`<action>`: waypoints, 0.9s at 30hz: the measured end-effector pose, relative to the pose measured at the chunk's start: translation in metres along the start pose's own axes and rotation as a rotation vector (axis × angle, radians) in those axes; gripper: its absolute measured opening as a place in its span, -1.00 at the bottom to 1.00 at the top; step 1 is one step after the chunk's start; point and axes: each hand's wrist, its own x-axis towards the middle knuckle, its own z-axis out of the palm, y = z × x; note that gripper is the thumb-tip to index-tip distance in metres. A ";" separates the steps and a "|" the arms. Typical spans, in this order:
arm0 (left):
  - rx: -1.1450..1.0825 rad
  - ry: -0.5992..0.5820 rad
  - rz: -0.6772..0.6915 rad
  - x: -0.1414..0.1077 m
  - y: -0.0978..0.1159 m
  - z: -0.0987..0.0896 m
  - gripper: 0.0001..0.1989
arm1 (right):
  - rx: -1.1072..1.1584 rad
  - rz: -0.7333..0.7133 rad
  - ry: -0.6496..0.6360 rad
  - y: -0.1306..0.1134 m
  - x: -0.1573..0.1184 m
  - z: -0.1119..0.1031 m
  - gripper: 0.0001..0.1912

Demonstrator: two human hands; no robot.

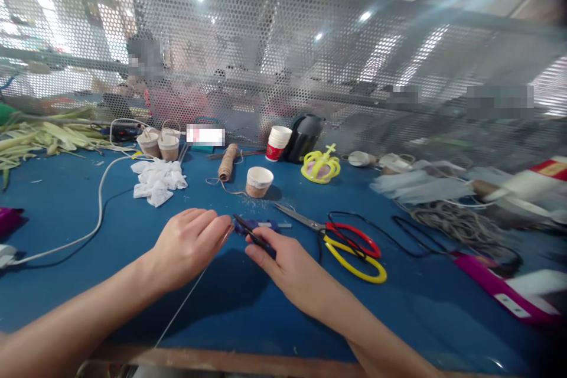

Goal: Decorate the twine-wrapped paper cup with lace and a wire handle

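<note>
Thin cord (185, 301) runs from the left hand (192, 242), left of the big scissors (316, 226), to the tabletop's (66, 201) near edge. That hand pinches it; the right hand (283, 266) grips a black tool (261, 240), its tip beside those fingers. Trimming the strand seems in hand; the next move calls for fingers clear of the tip. Counted: one big scissors and, beyond them, one yellow crown (320, 173); beyond and leftward, one brown twine roll (227, 163), two handled cups (169, 148).

Basically a blue table (398, 325) with a wooden edge (239, 361) sat against a grey holey screen (248, 41), bright lights (365, 16) showing through.
</note>
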 end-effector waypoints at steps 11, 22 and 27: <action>-1.867 -0.254 -1.068 0.006 0.018 0.001 -0.77 | -0.219 -0.286 0.241 0.015 0.002 0.003 -0.67; -0.160 0.003 -0.057 -0.003 -0.002 -0.002 -0.84 | 0.041 -0.067 -0.018 -0.002 -0.003 -0.002 -0.69; -0.219 -0.032 -0.124 0.000 -0.002 -0.003 -0.87 | -0.029 -0.053 0.039 0.004 0.001 0.001 -0.70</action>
